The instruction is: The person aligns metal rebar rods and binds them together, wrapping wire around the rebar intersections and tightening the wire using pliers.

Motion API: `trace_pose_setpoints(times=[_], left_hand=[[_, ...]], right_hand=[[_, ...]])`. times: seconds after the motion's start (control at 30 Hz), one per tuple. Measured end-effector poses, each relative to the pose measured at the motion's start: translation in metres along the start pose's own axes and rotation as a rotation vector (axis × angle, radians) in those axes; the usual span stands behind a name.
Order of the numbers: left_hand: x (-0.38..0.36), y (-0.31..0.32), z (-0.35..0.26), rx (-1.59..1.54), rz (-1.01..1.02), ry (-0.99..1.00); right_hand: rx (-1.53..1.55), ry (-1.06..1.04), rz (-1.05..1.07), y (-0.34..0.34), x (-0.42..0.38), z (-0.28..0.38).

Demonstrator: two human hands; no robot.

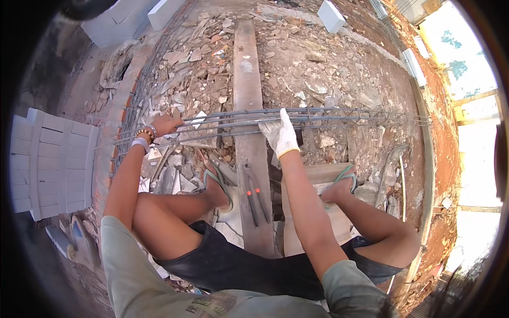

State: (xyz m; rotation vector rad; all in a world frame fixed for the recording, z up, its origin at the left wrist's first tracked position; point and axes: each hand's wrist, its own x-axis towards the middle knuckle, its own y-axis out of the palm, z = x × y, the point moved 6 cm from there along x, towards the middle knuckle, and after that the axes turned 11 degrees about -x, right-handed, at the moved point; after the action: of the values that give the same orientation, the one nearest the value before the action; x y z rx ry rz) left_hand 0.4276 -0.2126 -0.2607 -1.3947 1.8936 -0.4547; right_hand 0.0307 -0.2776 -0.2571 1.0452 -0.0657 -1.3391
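Several long steel reinforcing bars (222, 125) stretch from side to side in front of me, joined by ties or stirrups toward the right end. My bare left hand (167, 125), with bracelets at the wrist, is closed around a bar near the left end. My right hand (278, 133), in a white knit glove, grips the bars near the middle, one finger pointing up. Beneath the bars, a long wooden plank (247, 79) runs away from me. On its near part, between my feet, lies a pair of pincers (253, 196) with dark handles and orange-red marks.
Broken rubble (196, 69) covers the ground on both sides of the plank. Stacked pale blocks (53, 161) stand at the left, and another white block (331, 17) sits at the far right. My sandalled feet (217, 191) rest among debris and boards.
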Motion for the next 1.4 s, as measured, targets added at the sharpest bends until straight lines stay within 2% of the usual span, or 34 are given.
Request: trace_pose_setpoints(times=[0.07,0.13,0.17,0.27,0.3,0.37,0.43,0.53,0.73,0.83,0.87,0.93,1.0,1.03,1.13,1.23,1.4], left_hand=[[0.011,0.014,0.016,0.118,0.072,0.139],[0.010,0.022,0.011,-0.003,0.216,-0.183],[0.002,0.021,-0.015,0.046,0.237,-0.124],[0.023,0.033,0.027,0.072,0.182,0.054],[0.014,0.030,0.003,0.179,0.145,0.248],[0.014,0.028,-0.006,0.153,0.223,0.085],[0.018,0.028,-0.007,0.209,0.262,0.091],[0.016,0.028,-0.010,0.322,0.275,0.225],[0.016,0.030,-0.013,0.364,0.287,0.235],[0.023,0.038,0.009,0.277,0.380,0.038],[0.030,0.043,0.027,0.229,0.413,-0.075],[0.025,0.038,0.025,0.149,0.419,-0.262],[-0.003,0.021,-0.032,0.075,0.368,-0.408],[-0.010,0.015,-0.037,0.061,0.341,-0.460],[-0.023,0.004,-0.027,0.060,0.283,-0.529],[-0.026,-0.003,-0.017,0.079,0.231,-0.534],[-0.028,-0.014,-0.011,0.102,0.154,-0.515]], right_hand=[[0.036,-0.001,-0.052,-0.002,0.006,-0.001],[0.112,-0.024,-0.091,-0.012,0.013,-0.001],[0.144,-0.028,-0.107,-0.017,0.017,-0.002],[0.184,-0.074,-0.063,-0.026,0.027,0.002],[0.166,-0.064,-0.110,-0.026,0.026,0.004],[0.153,-0.055,-0.123,-0.026,0.027,0.008],[0.125,-0.037,-0.172,-0.025,0.025,0.012],[0.144,-0.090,-0.275,-0.032,0.024,0.021],[0.179,-0.126,-0.393,-0.061,0.038,0.027],[0.061,-0.164,-0.437,-0.066,0.038,0.032],[0.023,-0.154,-0.439,-0.066,0.036,0.033],[-0.051,-0.132,-0.439,-0.068,0.031,0.036],[-0.085,-0.124,-0.459,-0.067,0.027,0.038],[-0.103,-0.120,-0.471,-0.067,0.024,0.038],[-0.046,-0.176,-0.348,-0.059,0.015,0.039],[-0.174,-0.197,-0.344,-0.058,0.010,0.045],[-0.173,-0.159,-0.283,-0.063,0.017,0.049]])
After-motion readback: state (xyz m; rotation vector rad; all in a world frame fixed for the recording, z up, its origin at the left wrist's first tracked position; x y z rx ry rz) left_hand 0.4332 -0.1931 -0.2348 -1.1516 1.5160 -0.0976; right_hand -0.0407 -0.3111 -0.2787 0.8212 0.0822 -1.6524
